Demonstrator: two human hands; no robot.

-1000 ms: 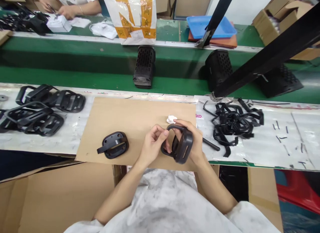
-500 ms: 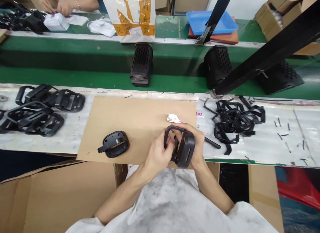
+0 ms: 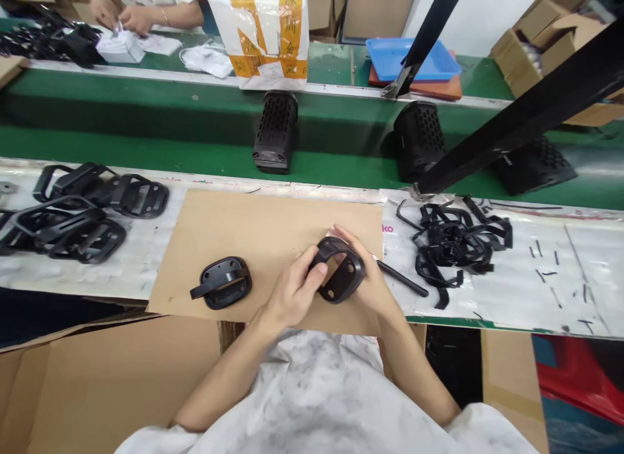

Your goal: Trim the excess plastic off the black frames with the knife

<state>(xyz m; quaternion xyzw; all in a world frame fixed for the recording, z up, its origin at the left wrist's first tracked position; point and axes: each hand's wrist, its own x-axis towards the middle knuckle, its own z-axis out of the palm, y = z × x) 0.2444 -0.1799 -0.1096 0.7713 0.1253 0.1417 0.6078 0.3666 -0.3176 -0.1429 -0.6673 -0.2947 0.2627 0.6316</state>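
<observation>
Both hands hold one black plastic handle part [image 3: 337, 274] over the cardboard sheet [image 3: 253, 233]. My right hand [image 3: 373, 281] cups it from behind and the right, fingers wrapped round its rim. The fingers of my left hand [image 3: 292, 291] press on the part's left edge and strap. The part now faces up, showing its holes. A second black handle part [image 3: 223, 283] lies on the cardboard to the left, untouched. A thin black rod [image 3: 402, 278] lies just right of my right hand.
A heap of black handle frames [image 3: 78, 207] lies at the left, and a tangle of black strips [image 3: 458, 239] at the right. Black perforated housings [image 3: 275, 132] stand on the green conveyor [image 3: 146, 155]. Another person's hands [image 3: 121, 15] work far left. An open carton [image 3: 112, 382] sits below.
The part has been turned from standing on edge to lying flatter in my hands, face up. My left hand moved from the strap loop onto its left edge.
</observation>
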